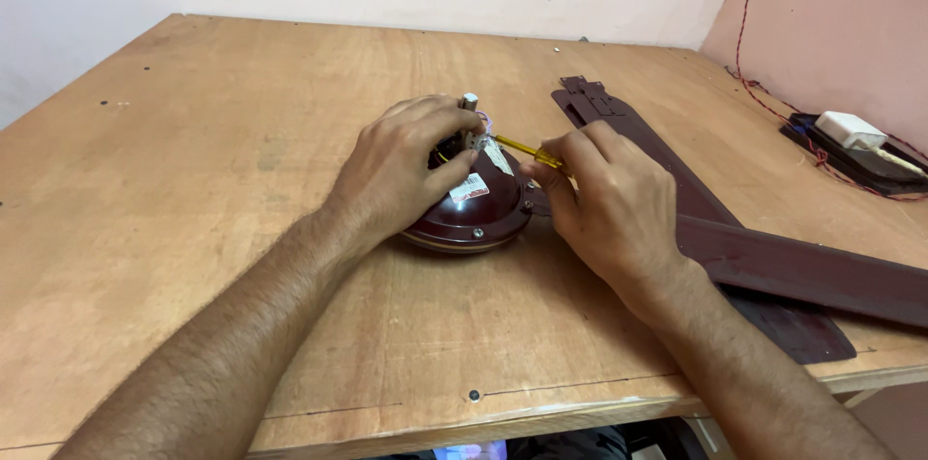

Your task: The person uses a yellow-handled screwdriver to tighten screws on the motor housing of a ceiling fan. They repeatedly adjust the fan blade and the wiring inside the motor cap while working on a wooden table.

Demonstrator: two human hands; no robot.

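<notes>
A dark maroon, dome-shaped fan motor housing [476, 214] sits on the wooden table [193, 180]. It has small white stickers and a short metal shaft [470, 104] on top. My left hand [401, 170] lies over the top of the housing and grips it near the shaft. My right hand [604, 199] holds a thin yellow-handled tool [527, 152], its tip pointed at the wires by the shaft.
Two long maroon fan blades [773, 262] lie on the table right of my right hand, reaching past the front edge. At the far right, a white adapter [851, 129] rests on a dark tray with red wire running up the pink wall.
</notes>
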